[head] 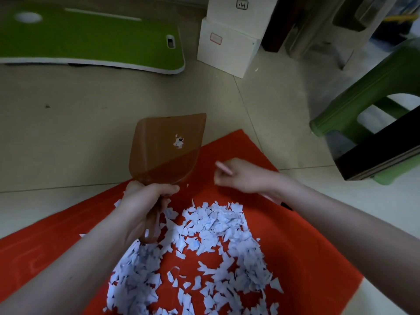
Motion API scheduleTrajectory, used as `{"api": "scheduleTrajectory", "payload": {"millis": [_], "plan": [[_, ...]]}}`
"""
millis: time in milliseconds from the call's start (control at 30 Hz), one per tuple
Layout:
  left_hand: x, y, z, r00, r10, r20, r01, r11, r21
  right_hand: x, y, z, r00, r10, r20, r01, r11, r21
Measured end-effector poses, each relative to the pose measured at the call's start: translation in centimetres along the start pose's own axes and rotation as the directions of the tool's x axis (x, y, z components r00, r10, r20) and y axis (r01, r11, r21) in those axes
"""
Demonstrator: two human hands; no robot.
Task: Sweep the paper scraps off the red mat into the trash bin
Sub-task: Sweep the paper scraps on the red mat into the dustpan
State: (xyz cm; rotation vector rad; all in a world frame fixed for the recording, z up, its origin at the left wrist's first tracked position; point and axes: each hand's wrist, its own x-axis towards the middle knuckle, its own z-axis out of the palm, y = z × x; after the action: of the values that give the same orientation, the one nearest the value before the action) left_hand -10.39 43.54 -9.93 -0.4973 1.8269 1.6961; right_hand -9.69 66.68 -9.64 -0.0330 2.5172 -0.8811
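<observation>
paper scraps [216, 228] are lying heaped on the red mat [306, 246] below your arms while your left hand [141, 198] is gripping the dustpan [163, 151] by its handle, holding it raised and ready, and your right hand [245, 178] is clasping a pink stick [223, 167]; no bin is showing.

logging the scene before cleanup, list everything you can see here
red mat: one, red, on the floor, centre
paper scraps: many, pale blue-white, piled on the mat
dustpan: one, translucent brown, raised over the mat's far edge
pink stick: one, pink, held above the mat
board: one, green, white-rimmed, floor top left
boxes: two, white, stacked, top centre
stool: one, green, right
dark panel: one, black, in front of the stool
left grip: one, holds the dustpan's handle
right grip: one, pinches the pink stick
</observation>
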Motion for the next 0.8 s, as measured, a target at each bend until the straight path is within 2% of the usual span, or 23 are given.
{"api": "scheduleTrajectory", "payload": {"millis": [100, 167, 300, 500, 667, 800], "plan": [[-0.6, 0.2, -0.8, 1.000, 0.010, -0.025, -0.010, 1.000, -0.003, -2.1, -2.1, 2.7, 0.986, 0.027, 0.163, -0.046, 0.992, 0.115], [-1.1, 0.3, -1.4, 0.998, 0.027, -0.049, -0.026, 1.000, 0.002, -3.1, -3.0, 4.0, 0.982, 0.015, 0.187, -0.040, 0.991, 0.129], [-2.1, 0.4, -2.2, 0.997, 0.042, -0.067, -0.041, 0.999, 0.009, -4.4, -4.7, 4.9, 0.995, -0.029, 0.090, 0.025, 0.999, 0.046], [-4.7, 0.6, -3.5, 0.997, 0.042, -0.066, -0.038, 0.998, 0.050, -6.7, -7.5, 3.9, 0.998, -0.046, 0.031, 0.037, 0.971, 0.236], [-6.3, 0.8, -4.5, 0.997, 0.051, -0.064, -0.046, 0.996, 0.076, -8.4, -8.7, 3.7, 0.995, -0.058, 0.078, 0.043, 0.981, 0.187], [-6.7, 0.8, -4.8, 0.998, 0.033, -0.050, -0.028, 0.994, 0.105, -9.5, -9.4, 3.5, 0.999, -0.028, 0.020, 0.022, 0.971, 0.240]]}}
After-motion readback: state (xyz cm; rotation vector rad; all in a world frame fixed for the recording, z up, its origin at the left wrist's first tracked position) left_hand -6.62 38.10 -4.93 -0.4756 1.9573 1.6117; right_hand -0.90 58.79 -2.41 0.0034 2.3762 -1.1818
